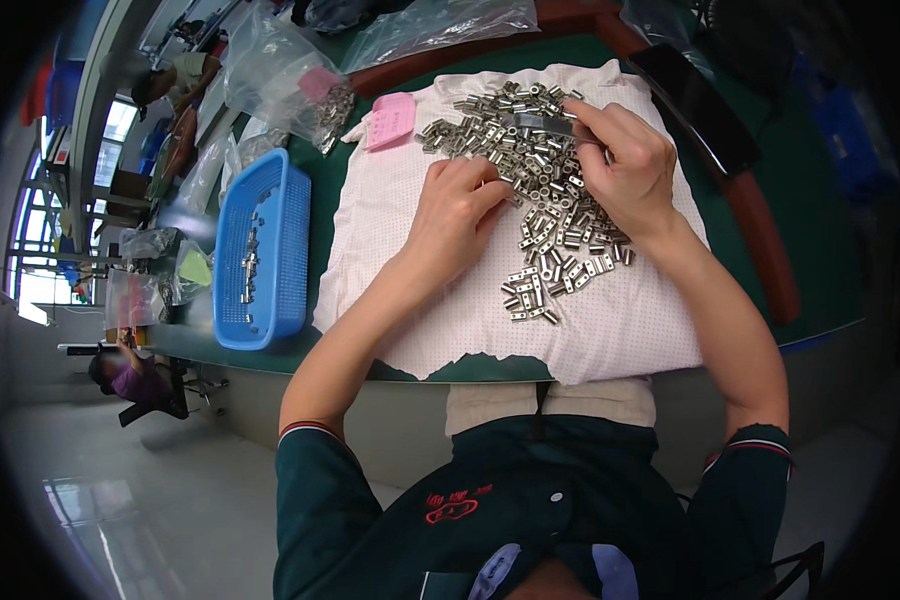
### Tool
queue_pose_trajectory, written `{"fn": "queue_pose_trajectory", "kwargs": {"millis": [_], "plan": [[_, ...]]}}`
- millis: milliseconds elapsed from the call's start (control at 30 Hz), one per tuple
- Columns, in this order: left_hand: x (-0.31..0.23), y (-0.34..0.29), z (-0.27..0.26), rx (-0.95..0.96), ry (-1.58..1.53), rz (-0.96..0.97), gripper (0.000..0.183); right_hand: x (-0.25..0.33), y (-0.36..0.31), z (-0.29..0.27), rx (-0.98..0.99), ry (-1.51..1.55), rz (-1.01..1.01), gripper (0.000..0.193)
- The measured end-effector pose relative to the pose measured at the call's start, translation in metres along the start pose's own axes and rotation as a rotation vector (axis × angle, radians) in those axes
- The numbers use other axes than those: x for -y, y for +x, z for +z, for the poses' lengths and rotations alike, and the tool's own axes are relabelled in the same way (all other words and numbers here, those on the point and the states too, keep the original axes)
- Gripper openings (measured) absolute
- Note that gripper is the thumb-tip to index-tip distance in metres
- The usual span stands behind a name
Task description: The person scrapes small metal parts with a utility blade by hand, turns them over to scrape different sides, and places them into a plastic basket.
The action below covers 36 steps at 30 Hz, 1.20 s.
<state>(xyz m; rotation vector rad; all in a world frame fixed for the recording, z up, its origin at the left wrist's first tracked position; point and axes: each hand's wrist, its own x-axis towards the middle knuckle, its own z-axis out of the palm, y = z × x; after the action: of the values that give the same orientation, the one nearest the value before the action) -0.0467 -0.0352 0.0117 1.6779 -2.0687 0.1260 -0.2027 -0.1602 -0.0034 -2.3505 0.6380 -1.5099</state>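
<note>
A heap of small shiny metal parts, short tubes and blocks with holes, lies on a white patterned cloth. My right hand is over the heap's right side. It is closed on a flat grey strip-like tool, which points left across the parts; its exact kind is unclear. At the heap's left edge rests my left hand, its fingers curled and thumb near the fingertips. Whatever they pinch is hidden or too small to name.
A blue plastic basket with a few metal parts inside stands left of the cloth. Near the cloth's far left corner are a pink tag and a clear bag of parts. A dark, flat device lies at the far right. Other people are in the left background.
</note>
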Motion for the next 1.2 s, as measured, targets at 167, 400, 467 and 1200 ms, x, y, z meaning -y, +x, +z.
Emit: {"fn": "queue_pose_trajectory", "kwargs": {"millis": [167, 400, 467, 1200], "plan": [[-0.001, 0.006, 0.004, 0.071, 0.035, 0.044, 0.017, -0.003, 0.0, 0.001, -0.018, -0.017, 0.012, 0.023], [0.0, 0.009, 0.006, 0.105, 0.072, 0.058, 0.017, -0.002, 0.0, 0.001, -0.025, -0.042, 0.005, 0.022], [0.002, 0.009, 0.008, 0.11, 0.079, 0.062, 0.017, -0.002, 0.0, 0.002, -0.017, -0.036, 0.007, 0.022], [0.061, -0.041, -0.045, -0.326, -1.06, -0.759, 0.009, 0.038, -0.004, -0.002, 0.365, 0.074, 0.267, 0.03]]}}
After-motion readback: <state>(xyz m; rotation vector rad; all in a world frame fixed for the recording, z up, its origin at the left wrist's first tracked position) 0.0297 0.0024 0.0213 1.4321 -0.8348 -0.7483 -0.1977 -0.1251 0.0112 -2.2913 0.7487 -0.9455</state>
